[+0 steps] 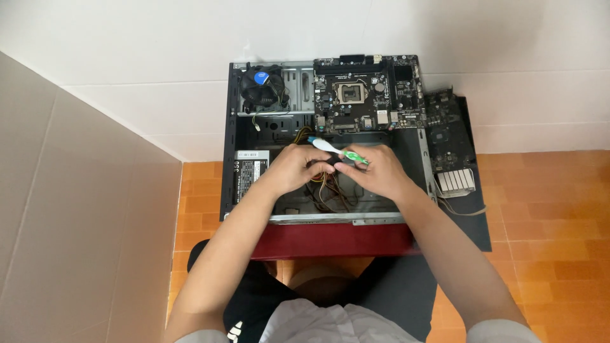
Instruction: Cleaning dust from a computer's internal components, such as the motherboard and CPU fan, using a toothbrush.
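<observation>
Knees and lap at the bottom edge: dark trousers, pale shirt hem, person seated facing an open computer case point(230, 159) that lies flat on a red stand point(330, 240) over orange floor tiles point(546, 209).

Two hands, both over the case's open bay:
- Left hand point(297, 170): fingers curled down, knuckles up, close against something dark between the hands. What it grips I can't tell.
- Right hand point(375, 171): fingers folded in, pinching the handle end of one toothbrush point(337, 150) between thumb and fingertips.

Toothbrush: one, white and green handle, blue-tipped head pointing left and away from the person. It sits on top of the two hands, angled across them, just below the motherboard's near edge.

Count of parts in view:
- One motherboard point(368, 92), loose, laid across the far right of the case, CPU socket bare.
- One CPU cooler fan point(264, 89), black with a blue centre, in the far left corner of the case, cable trailing.
- One power supply point(251, 174), labelled face up, left side of the case, just beside the left wrist.
- One bundle of coloured wires point(327, 190) running under the hands across the case floor.
- One expansion card point(452, 146) lying on a black side panel point(475, 216) to the right of the case, apart from the hands.

White wall behind, beige panel to the left.
</observation>
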